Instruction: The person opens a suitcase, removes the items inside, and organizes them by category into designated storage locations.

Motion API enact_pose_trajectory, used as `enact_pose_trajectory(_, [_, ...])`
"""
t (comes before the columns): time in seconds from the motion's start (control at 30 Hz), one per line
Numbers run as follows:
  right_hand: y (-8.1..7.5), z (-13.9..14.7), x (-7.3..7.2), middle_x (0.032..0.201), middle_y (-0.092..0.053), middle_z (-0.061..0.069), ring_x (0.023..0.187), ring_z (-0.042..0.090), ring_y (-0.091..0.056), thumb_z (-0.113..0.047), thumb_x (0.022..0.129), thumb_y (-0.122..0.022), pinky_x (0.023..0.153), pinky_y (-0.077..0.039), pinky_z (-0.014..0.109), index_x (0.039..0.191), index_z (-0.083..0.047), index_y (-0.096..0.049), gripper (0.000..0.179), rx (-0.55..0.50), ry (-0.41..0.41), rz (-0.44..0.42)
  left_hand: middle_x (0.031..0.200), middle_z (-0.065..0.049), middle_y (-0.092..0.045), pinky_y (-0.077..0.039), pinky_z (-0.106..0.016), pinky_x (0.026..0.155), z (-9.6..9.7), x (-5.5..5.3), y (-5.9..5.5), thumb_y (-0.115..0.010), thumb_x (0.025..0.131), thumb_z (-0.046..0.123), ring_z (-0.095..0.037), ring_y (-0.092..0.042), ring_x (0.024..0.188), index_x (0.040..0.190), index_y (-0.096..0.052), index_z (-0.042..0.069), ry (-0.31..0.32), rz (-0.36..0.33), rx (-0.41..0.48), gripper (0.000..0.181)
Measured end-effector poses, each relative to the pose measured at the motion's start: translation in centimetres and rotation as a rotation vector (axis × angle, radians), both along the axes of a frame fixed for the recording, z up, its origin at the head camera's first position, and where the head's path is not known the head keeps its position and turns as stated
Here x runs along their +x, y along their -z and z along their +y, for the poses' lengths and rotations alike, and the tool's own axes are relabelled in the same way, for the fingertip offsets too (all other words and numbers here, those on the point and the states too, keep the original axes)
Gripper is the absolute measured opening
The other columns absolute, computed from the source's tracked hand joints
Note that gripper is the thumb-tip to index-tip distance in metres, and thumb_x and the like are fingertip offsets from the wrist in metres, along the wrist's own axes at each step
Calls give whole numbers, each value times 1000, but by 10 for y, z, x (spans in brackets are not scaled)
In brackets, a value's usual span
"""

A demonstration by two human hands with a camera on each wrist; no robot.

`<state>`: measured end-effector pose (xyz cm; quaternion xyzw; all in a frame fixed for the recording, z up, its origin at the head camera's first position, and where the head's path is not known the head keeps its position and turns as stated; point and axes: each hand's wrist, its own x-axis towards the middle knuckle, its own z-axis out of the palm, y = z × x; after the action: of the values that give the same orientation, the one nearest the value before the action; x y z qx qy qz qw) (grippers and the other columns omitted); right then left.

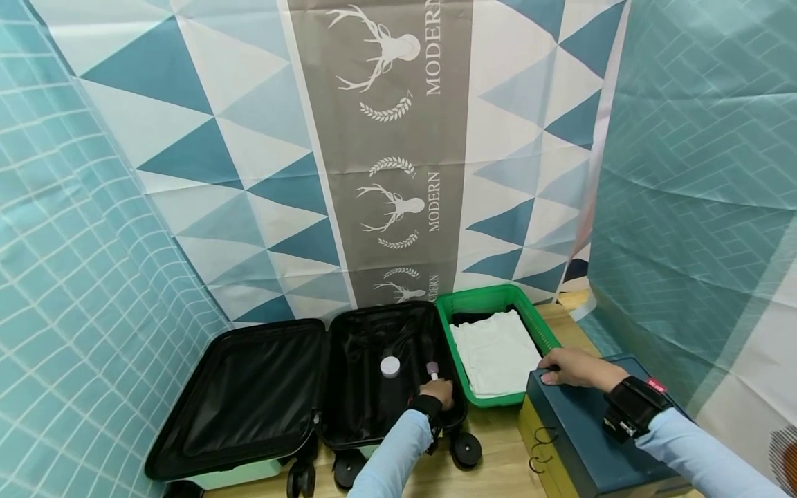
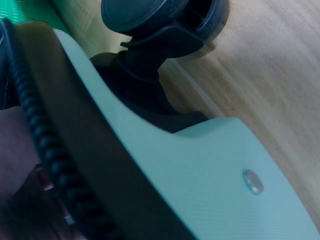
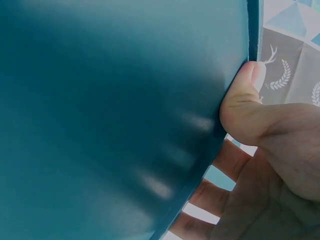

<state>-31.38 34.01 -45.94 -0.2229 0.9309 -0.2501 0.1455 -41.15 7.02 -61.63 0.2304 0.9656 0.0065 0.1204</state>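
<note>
A suitcase (image 1: 320,387) lies spread out, its black lining showing. Inside its right half, my left hand (image 1: 441,393) holds a small slender bottle (image 1: 432,369) with a purplish end; most of the bottle is hidden by the fingers. A round white-lidded jar (image 1: 390,366) lies in the same half. In the left wrist view, the suitcase's mint-green shell (image 2: 200,165) blocks most of that hand. My right hand (image 1: 569,366) grips the far edge of a blue box lid (image 1: 598,415). In the right wrist view, the thumb lies on the blue panel (image 3: 125,100) and the fingers are behind its edge.
A green basket (image 1: 482,301) with folded white cloth (image 1: 498,353) stands between suitcase and box. The box's yellow side (image 1: 535,449) carries black ring-like hooks (image 1: 543,449). Black suitcase wheels (image 1: 465,449) stick out over the wooden surface (image 1: 498,470). Patterned hangings (image 1: 398,152) enclose the area.
</note>
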Motion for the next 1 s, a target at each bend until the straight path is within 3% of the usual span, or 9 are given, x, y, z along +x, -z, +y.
enact_pose_trajectory(0.23, [7,0,-8,74,-56,-7,60,7,-48,-18,85,-57,55,-40,26,84,-17,-65,8,-9,-2,-19,111,-16,-50,-40,-45,68,2,-8,8,-59,84,27,-33,-49,91,116,-59,21,-169,65,47,33])
enact_pose_trajectory(0.33, [9,2,-10,73,-56,-8,59,6,-47,-18,85,-57,54,-39,26,84,-18,-65,7,-6,-6,-14,113,-12,-52,-39,-46,69,3,-11,9,-59,84,28,-32,-46,95,116,-59,24,-199,51,10,32])
enact_pose_trajectory(0.53, [10,4,-13,75,-56,-9,60,6,-48,-19,85,-57,55,-39,26,86,-18,-65,8,-12,-28,-3,118,-3,-54,-38,-48,72,5,-16,11,-56,85,29,-27,-37,116,115,-59,23,-238,-43,-136,31])
enact_pose_trajectory(0.63, [9,5,-15,74,-56,-8,60,6,-47,-19,85,-57,55,-38,26,86,-18,-65,8,-10,-25,-2,121,-1,-53,-37,-49,74,7,-18,13,-56,85,29,-24,-31,123,116,-59,23,-235,-43,-165,32])
enact_pose_trajectory(0.7, [10,6,-15,74,-56,-8,59,6,-47,-19,85,-57,54,-38,26,85,-18,-65,8,-7,-25,1,120,-1,-53,-37,-49,73,8,-20,15,-57,85,29,-24,-35,120,114,-60,22,-231,-32,-165,31])
enact_pose_trajectory(0.83, [11,7,-14,73,-55,-7,59,7,-46,-19,85,-57,54,-37,26,84,-18,-64,7,3,-20,15,109,-7,-56,-37,-47,70,13,-20,13,-59,83,28,-28,-46,100,108,-63,19,-225,-24,-143,27])
enact_pose_trajectory(0.9, [11,7,-14,74,-55,-7,59,7,-47,-19,85,-57,54,-37,26,85,-18,-65,7,4,-16,17,102,-10,-55,-37,-44,67,16,-19,12,-59,83,28,-28,-45,88,104,-63,17,-228,-25,-124,24])
enact_pose_trajectory(1.0, [13,7,-13,75,-56,-8,60,6,-48,-20,85,-57,55,-38,26,86,-19,-65,8,2,-16,16,100,-11,-53,-35,-41,63,17,-17,13,-58,84,29,-26,-43,86,101,-63,16,-240,-26,-117,23])
